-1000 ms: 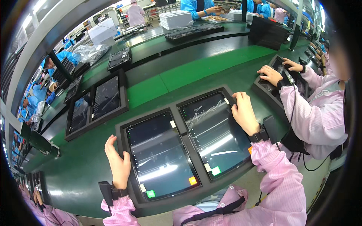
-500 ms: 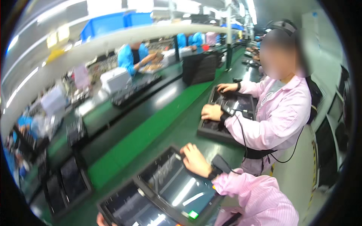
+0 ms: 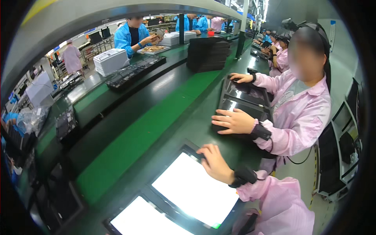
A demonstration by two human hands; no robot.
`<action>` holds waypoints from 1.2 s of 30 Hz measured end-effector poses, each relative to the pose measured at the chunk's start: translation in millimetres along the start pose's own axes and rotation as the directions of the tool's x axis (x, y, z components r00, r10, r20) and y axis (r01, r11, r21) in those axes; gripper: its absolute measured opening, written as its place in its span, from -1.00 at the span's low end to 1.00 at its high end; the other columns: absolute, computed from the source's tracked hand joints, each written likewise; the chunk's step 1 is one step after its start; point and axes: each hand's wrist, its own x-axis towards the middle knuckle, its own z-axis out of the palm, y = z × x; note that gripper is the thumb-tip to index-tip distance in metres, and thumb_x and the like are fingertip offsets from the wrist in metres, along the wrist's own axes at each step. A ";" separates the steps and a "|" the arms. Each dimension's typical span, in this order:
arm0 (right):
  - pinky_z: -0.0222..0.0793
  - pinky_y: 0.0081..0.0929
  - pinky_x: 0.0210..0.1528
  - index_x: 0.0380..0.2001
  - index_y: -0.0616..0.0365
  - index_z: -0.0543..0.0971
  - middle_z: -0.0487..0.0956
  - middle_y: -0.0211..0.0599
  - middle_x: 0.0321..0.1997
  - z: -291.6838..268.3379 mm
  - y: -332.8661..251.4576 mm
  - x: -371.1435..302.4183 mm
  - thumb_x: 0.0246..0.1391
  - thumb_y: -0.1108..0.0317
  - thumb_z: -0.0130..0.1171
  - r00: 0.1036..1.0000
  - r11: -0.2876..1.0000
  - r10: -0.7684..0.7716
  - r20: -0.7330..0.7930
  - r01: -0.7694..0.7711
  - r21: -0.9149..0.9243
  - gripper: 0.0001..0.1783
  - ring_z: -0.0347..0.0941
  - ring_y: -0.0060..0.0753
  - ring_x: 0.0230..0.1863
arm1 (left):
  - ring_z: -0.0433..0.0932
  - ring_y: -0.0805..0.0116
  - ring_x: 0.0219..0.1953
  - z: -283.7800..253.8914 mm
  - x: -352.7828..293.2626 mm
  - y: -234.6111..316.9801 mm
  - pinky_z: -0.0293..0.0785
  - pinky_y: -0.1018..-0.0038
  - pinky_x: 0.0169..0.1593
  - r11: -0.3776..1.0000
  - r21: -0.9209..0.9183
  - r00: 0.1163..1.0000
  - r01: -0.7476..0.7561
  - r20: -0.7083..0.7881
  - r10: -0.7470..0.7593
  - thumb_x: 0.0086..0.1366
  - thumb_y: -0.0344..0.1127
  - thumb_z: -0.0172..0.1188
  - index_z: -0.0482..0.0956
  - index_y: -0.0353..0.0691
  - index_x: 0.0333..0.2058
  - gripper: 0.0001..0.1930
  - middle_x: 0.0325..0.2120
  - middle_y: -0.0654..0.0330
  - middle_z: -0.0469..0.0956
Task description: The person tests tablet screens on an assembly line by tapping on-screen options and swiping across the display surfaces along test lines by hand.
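Observation:
My right hand (image 3: 216,163) rests on the far right edge of a black tray (image 3: 171,217), fingers stretched and slightly apart, with a black band around the wrist. Two screen panels lie side by side in the tray. Both the right screen (image 3: 192,186) and the left screen (image 3: 147,221) glow plain white. A small green light (image 3: 216,225) shows at the near edge of the right screen. My left hand is out of the picture, and the tray's near side is cut off by the lower edge.
To the right, a co-worker in pink lays both hands on another black tray (image 3: 244,102) with dark screens. Beyond the green strip (image 3: 149,137) runs a conveyor carrying a black frame part (image 3: 135,72) and a stack of black trays (image 3: 208,55). White boxes (image 3: 111,62) stand farther back.
Both screens have turned from dark and reflecting to bright white. My left fingers have left the picture at the lower edge. The co-worker's nearer hand has spread its fingers. The view has shifted.

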 end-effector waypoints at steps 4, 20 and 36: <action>0.22 -0.15 0.00 -0.12 0.28 0.39 0.32 -0.04 -0.08 8.8 11.5 -3.5 -0.08 0.54 0.03 0.996 0.997 -0.083 -0.042 0.083 -0.004 -0.63 0.24 0.01 -0.06 | 0.18 0.07 0.26 -1.7 1.3 -12.6 0.04 0.26 0.32 0.997 0.001 0.997 -0.074 -0.011 0.074 0.26 -0.56 -0.04 0.13 -0.41 0.19 -0.49 0.20 -0.08 0.19; 0.17 -0.09 0.21 -0.10 0.19 0.41 0.31 -0.07 0.04 -85.9 -41.8 -93.3 -0.21 0.34 0.36 0.724 0.795 -0.607 0.328 0.562 0.230 -0.46 0.15 0.05 0.20 | 0.17 -0.11 0.20 -8.2 -71.2 76.1 0.06 0.11 0.26 0.611 0.583 0.799 -0.536 0.583 0.144 -0.20 -0.24 0.48 0.25 -0.25 0.17 -0.10 0.13 -0.10 0.25; 0.19 -0.29 0.01 -0.26 0.26 0.41 0.37 -0.15 -0.20 -61.7 -45.9 -77.9 -0.37 0.30 0.43 0.505 0.656 -0.708 0.494 0.729 0.195 -0.44 0.23 -0.14 -0.02 | 0.15 -0.11 0.19 8.8 -72.1 95.5 0.07 0.09 0.24 0.521 0.602 0.742 -0.605 0.664 0.095 -0.22 -0.44 0.38 0.28 -0.13 0.17 -0.15 0.11 -0.05 0.24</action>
